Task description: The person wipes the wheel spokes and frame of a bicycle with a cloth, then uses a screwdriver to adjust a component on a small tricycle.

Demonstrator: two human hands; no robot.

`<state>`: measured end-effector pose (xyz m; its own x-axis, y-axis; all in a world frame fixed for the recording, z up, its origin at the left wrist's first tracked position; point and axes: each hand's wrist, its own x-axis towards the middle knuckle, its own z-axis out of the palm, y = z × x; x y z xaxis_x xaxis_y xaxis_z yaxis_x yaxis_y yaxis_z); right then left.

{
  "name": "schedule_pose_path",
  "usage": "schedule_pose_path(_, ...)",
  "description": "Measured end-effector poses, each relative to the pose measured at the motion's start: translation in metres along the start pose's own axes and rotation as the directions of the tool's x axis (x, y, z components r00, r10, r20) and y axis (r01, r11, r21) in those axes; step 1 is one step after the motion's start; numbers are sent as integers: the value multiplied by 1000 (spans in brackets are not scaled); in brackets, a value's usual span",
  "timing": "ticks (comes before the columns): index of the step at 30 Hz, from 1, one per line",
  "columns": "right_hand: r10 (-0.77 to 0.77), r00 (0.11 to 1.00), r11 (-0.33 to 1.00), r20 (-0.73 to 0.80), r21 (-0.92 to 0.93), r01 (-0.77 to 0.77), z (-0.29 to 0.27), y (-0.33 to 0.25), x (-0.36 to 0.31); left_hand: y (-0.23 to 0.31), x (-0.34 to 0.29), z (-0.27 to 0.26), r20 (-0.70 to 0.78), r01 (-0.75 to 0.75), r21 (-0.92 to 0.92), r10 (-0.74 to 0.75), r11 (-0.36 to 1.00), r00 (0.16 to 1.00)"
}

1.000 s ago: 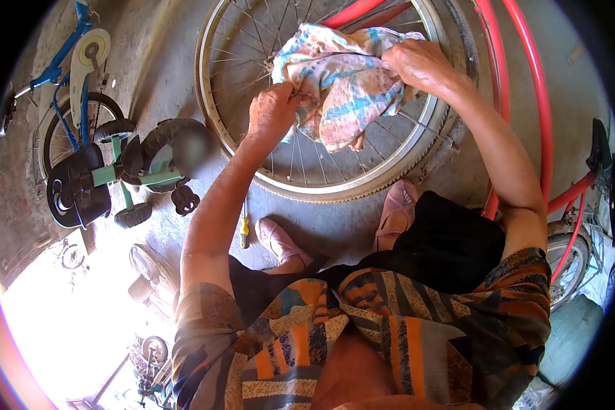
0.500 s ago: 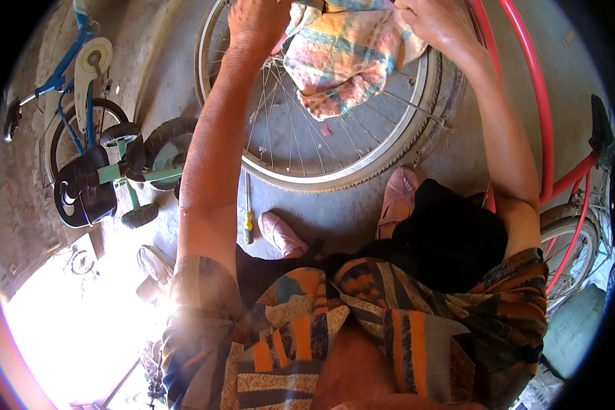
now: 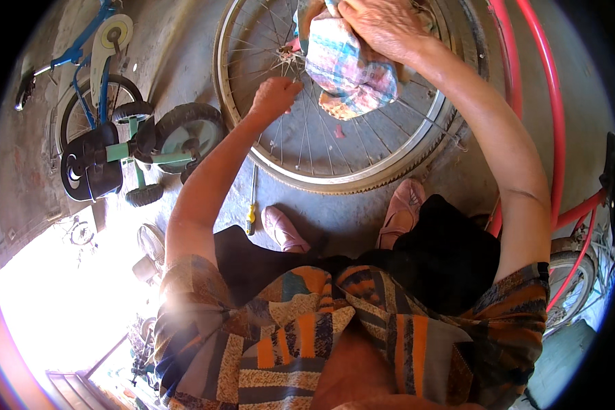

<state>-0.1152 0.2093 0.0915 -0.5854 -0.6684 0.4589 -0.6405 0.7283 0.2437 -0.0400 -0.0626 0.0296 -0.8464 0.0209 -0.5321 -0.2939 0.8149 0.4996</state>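
Note:
A bicycle wheel (image 3: 326, 183) with a pale rim and thin spokes lies flat on the floor in front of me. Over its spokes hangs a checked cloth (image 3: 348, 72), crumpled and multicoloured. My right hand (image 3: 386, 27) is closed on the cloth's upper part. To the left of the cloth, my left hand (image 3: 275, 98) is over the spokes below the hub (image 3: 288, 53). Its fingers are curled in, and what they hold, if anything, is hidden.
A yellow-handled screwdriver (image 3: 251, 217) lies beside my left shoe (image 3: 283, 229). At the left are a small green-framed bike (image 3: 119, 153) with small side wheels and a blue bike frame (image 3: 82, 48). Red bicycle tubes (image 3: 550, 89) curve along the right side.
My left hand has let go of the cloth and moved down over the spokes. My right hand has shifted left with the cloth.

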Motion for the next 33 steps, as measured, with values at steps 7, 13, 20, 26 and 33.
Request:
schedule_pose_path(7,-81,983,980,167,192,48,29,14,9,-9,-36,14,132,-258,341,226,904,965)
schedule_pose_path(13,-73,973,987,219,159,39,12,32,-2,-43,-106,-10,406,-406,331,260,852,876)
schedule_pose_path(20,-127,975,985,182,-93,146,1,75,-6,-112,-152,-14,298,-230,169,172,959,939)
schedule_pose_path(26,-67,894,995,443,-38,94,4,89,25,-137,-142,15,162,-237,-43,241,971,957)
schedule_pose_path(33,224,955,936,196,230,-267,-13,110,96,-138,-154,42,192,-259,-173,290,950,937)
